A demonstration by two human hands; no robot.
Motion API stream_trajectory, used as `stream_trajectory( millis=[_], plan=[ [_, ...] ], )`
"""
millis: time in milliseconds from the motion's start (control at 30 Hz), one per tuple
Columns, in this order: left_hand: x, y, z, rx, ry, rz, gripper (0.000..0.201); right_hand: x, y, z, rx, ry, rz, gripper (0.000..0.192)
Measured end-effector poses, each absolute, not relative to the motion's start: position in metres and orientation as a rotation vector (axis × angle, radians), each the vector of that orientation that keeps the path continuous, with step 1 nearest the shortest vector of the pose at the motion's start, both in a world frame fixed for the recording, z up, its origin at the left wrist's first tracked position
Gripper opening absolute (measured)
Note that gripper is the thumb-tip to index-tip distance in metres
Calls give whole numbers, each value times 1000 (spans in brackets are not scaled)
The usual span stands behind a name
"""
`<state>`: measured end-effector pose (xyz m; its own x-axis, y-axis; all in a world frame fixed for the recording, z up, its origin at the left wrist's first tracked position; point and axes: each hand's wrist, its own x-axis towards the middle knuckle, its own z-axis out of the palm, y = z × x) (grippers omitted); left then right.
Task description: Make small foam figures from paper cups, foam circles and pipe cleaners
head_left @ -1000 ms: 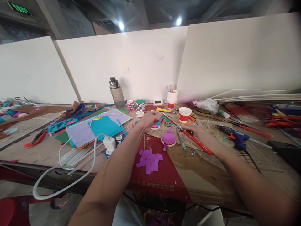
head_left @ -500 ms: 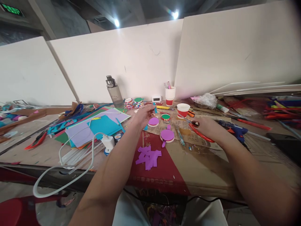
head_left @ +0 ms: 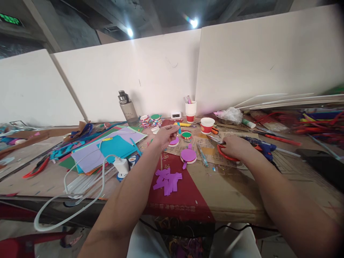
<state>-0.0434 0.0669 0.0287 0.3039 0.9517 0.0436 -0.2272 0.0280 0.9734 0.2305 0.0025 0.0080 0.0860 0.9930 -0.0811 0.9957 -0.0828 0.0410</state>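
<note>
My left hand (head_left: pixel 168 135) is closed in a pinch on a small blue paper strip (head_left: pixel 178 129). Just below its fingers is a purple-topped disc (head_left: pixel 174 142), partly hidden by the hand. My right hand (head_left: pixel 231 146) is closed around the red handles of a pair of scissors (head_left: pixel 224 154), whose metal blades point left toward the paper cup (head_left: pixel 207 125). Between my hands sits a green-topped round piece (head_left: pixel 186 135). Nearer to me lie another purple disc with purple tabs (head_left: pixel 188 155) and a pile of purple paper strips (head_left: pixel 167 180).
A pen (head_left: pixel 202 155) lies on the cardboard. Coloured paper sheets (head_left: pixel 90 154) and a white charger (head_left: pixel 121 165) with a looping cable are at left. A water bottle (head_left: pixel 129 110), small clock (head_left: pixel 176 115) and pen cup (head_left: pixel 190 110) stand behind. A blue glue gun (head_left: pixel 264 149) lies at right.
The blue strip has risen slightly relative to the purple disc, and my left hand now covers more of that disc. My right hand and the scissors have shifted slightly; the view has tilted a little.
</note>
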Motion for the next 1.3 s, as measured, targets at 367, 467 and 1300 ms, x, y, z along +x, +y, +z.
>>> stream_trajectory(
  millis=[367,467,1300],
  plan=[
    [-16,47,21,1376,765,1102,43,218,-4,17,2426,2497,-98,30],
    [-8,40,20,1415,739,1095,38,198,-6,15,2342,2986,-708,35],
    [-19,40,33,1984,1143,684,35,206,-4,17,2204,2690,-647,18]
  ],
)
